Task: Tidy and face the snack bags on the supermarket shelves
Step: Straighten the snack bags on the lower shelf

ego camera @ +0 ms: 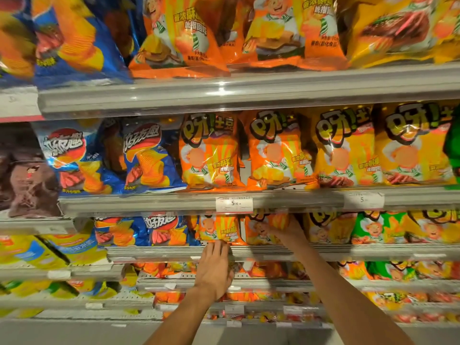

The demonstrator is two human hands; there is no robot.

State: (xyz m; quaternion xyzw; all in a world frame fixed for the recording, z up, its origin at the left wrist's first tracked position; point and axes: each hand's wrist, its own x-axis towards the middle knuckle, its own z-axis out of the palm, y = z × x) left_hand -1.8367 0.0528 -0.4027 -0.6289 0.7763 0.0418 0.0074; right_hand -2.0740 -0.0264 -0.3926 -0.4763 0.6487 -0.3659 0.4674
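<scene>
Both hands work on the third shelf down, the one whose front rail (249, 252) runs just under the white price tag (234, 204) clipped to the shelf edge above. Directly below that tag stand two orange potato-chip bags side by side. The left hand (216, 267) reaches up from below the rail, its fingers (217, 246) fairly straight and touching the bottom edge of the left orange bag (219, 230); they look relaxed rather than curled round it, probably nudging the base back so the bag stands upright with its printed face forward. The right hand (290, 231), just right of the tag and one shelf lower, is laid on the right orange bag (261, 231). Its fingers (267, 229) spread across the front and seem to wrap the bag's upper right corner, gripping it, likely to pull it forward and square it against its neighbour; how firmly is hard to tell because the hand covers that corner.

Left of the tag, on the same low shelf, blue ridged-chip bags (159, 231) already face out. Right of it come yellow bags (328, 227) and a green bag (373, 227) of the same brand. The shelf carrying the tag holds a neat row of larger orange bags (209, 150), all upright and label forward, which suggests that row needs no attention. The lower shelves beneath the hands are blurred, so their order cannot be judged.
</scene>
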